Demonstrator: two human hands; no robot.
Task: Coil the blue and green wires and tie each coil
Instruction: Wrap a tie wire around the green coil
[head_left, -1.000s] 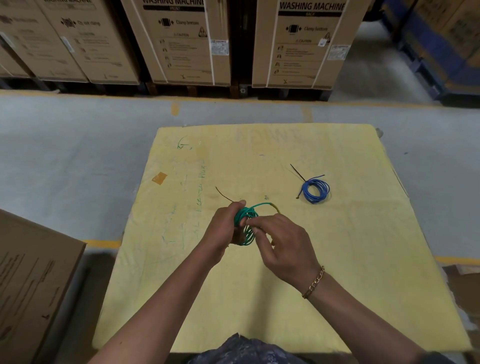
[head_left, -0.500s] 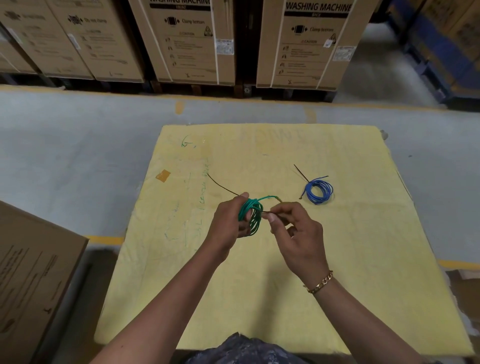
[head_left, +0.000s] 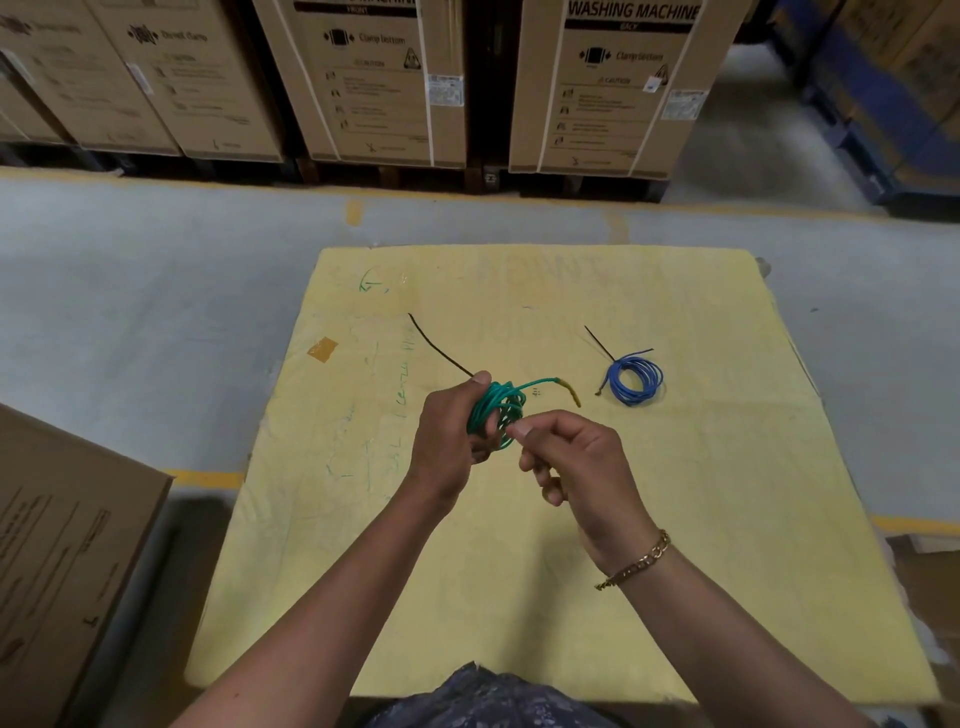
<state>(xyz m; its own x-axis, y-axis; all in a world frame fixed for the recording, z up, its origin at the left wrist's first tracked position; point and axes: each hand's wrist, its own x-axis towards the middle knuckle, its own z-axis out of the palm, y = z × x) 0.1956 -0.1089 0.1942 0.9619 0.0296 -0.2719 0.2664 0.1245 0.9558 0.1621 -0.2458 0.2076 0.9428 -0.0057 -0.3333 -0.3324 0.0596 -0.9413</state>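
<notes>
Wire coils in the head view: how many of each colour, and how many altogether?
Green coil: 1, gripped by the left hand, with the right hand pinching at its edge.
Blue coil: 1, lying on the yellow board.
Total: 2

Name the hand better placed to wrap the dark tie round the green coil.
Right, likely. The left hand grips the green coil and must steady it; the right hand pinches the coil's edge and can shift to the dark tie.
</notes>
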